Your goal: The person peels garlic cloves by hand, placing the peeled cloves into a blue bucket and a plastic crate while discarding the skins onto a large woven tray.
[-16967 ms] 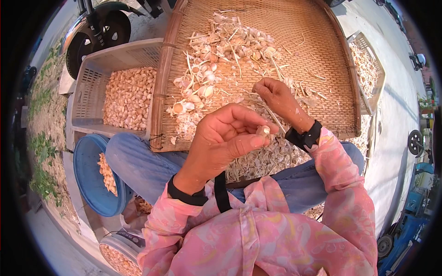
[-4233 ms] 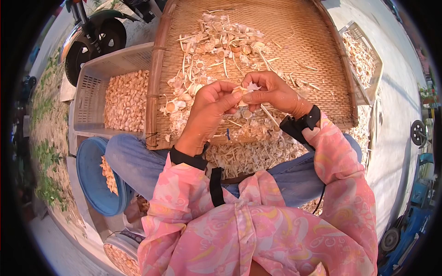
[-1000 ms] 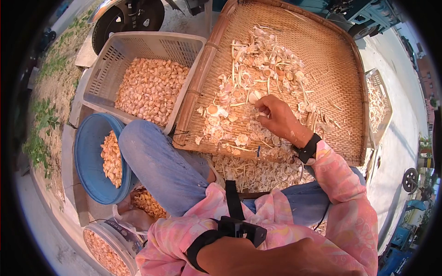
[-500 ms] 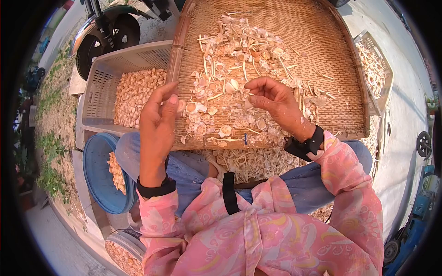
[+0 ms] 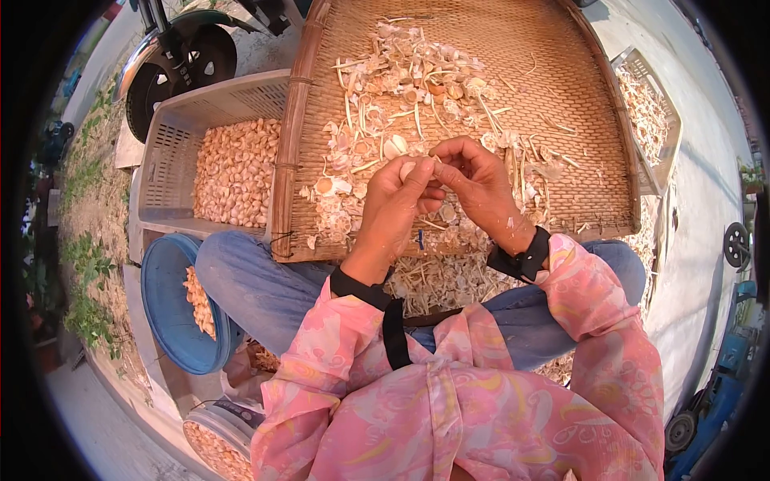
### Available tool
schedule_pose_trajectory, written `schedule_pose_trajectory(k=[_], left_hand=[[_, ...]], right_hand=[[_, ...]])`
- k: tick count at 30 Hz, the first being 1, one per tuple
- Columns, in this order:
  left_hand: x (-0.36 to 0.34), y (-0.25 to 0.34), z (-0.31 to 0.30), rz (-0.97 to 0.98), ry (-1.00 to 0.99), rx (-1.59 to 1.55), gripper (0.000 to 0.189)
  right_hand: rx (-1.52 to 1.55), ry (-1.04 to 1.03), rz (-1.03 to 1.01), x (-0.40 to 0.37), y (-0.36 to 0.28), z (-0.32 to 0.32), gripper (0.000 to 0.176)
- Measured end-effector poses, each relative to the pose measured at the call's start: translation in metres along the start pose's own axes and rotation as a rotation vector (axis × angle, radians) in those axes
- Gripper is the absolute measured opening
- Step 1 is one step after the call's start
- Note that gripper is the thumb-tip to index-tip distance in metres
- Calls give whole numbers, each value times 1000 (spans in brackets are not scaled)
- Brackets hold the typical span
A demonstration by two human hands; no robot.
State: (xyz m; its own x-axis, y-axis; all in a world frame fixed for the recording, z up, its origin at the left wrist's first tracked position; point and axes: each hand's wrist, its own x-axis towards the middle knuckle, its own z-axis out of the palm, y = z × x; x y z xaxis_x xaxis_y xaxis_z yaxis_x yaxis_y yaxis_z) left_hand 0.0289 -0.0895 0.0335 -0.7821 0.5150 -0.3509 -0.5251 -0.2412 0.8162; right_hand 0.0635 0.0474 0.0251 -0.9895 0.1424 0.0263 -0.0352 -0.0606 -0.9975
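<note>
Over the near half of a woven bamboo tray [image 5: 553, 200], my two hands meet. My left hand [image 5: 389, 212] is closed, with a pale garlic clove [image 5: 407, 170] between thumb and fingertips. Pinched together, the thumb and forefinger of my right hand [image 5: 488, 196] touch the left fingertips; what they hold is too small to make out. Just beyond my hands lies a whitish garlic piece [image 5: 395, 147]. Papery garlic skins [image 5: 417, 76] and thin dry stalks are scattered across the tray.
Left of the tray, a plastic crate [image 5: 164, 180] holds many garlic cloves [image 5: 237, 172]. Below it sits a blue bucket [image 5: 160, 309] with cloves, and a pale bucket [image 5: 216, 429]. Another crate [image 5: 667, 156] holds skins at right. Skins [image 5: 449, 284] heap beneath the tray. A wheel [image 5: 180, 76] stands upper left.
My left hand has moved right from the tray's left edge to meet my right hand, bringing a clove along. My right hand has stayed near its place. The view has shifted slightly.
</note>
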Motion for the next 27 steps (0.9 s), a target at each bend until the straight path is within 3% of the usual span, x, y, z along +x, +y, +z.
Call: schedule_pose_trajectory(k=[4, 10, 13, 20, 23, 26, 27], left_hand=[[0, -7, -3, 168, -12, 22, 17], [-4, -5, -8, 198, -1, 105, 15], [-6, -1, -16, 255, -18, 118, 16], [-11, 13, -3, 94, 43, -105, 18], [-6, -7, -11, 178, 66, 32, 18], [-10, -4, -15, 226, 22, -1, 18], [-11, -3, -17, 226, 24, -13, 18]], right_hand=[[-21, 20, 22, 4, -5, -2, 13], [205, -14, 175, 4, -11, -4, 14], [390, 68, 336, 4, -6, -6, 14], [-108, 7, -59, 10, 0, 7, 15], [-406, 4, -147, 5, -13, 8, 14], [191, 44, 136, 6, -12, 5, 13], [209, 88, 165, 7, -11, 3, 14]])
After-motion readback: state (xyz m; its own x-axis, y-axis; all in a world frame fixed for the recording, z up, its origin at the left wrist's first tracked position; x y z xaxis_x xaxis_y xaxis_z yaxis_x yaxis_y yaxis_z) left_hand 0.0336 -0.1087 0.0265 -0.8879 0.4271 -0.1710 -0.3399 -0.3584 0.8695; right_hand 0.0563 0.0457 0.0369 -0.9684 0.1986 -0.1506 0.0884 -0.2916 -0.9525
